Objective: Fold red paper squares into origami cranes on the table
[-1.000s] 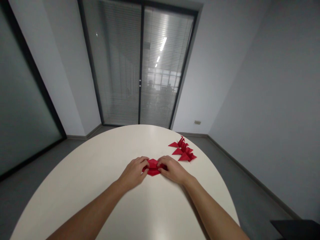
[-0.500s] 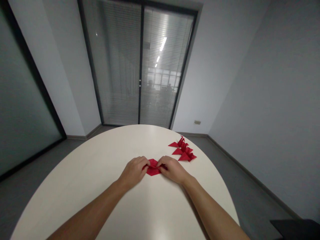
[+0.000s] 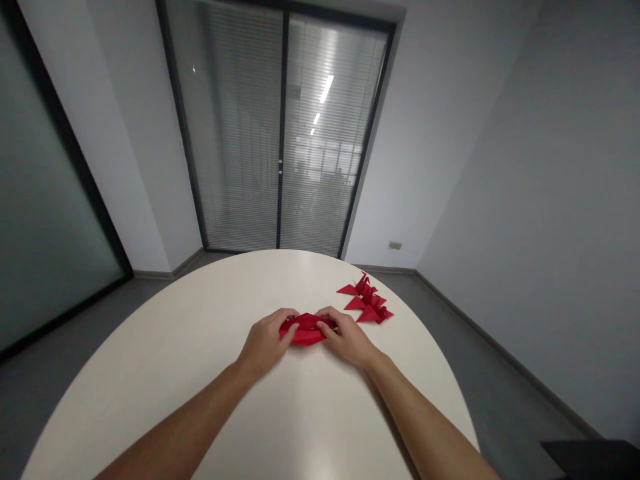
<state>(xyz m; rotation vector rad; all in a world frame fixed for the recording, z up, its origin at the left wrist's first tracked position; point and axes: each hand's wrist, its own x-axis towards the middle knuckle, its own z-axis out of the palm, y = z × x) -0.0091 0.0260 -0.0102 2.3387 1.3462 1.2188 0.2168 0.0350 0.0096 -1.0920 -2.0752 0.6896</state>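
Note:
A folded sheet of red origami paper [image 3: 306, 337] is held between my two hands, low over the middle of the white table. My left hand [image 3: 267, 339] grips its left end, the thumb on the near side and the fingers behind. At the right end, my right hand [image 3: 347, 335] holds it the same way. The paper shows a long horizontal opening between a near flap and a far flap. Its two ends are partly hidden by my fingers. Several finished red paper cranes [image 3: 369, 313] stand in a row just beyond my right hand.
The round white table [image 3: 200, 333] has its curved edge to the far side and the right. Behind it are a glass door with blinds [image 3: 240, 167] and a wall socket [image 3: 395, 245]. Something black [image 3: 590, 459] shows at the bottom right.
Both hands have opened their grip outward a little, and the thumbs now lie along the paper. The paper has gone from a flattish, pinched shape to a wider, spread one. The cranes stay put.

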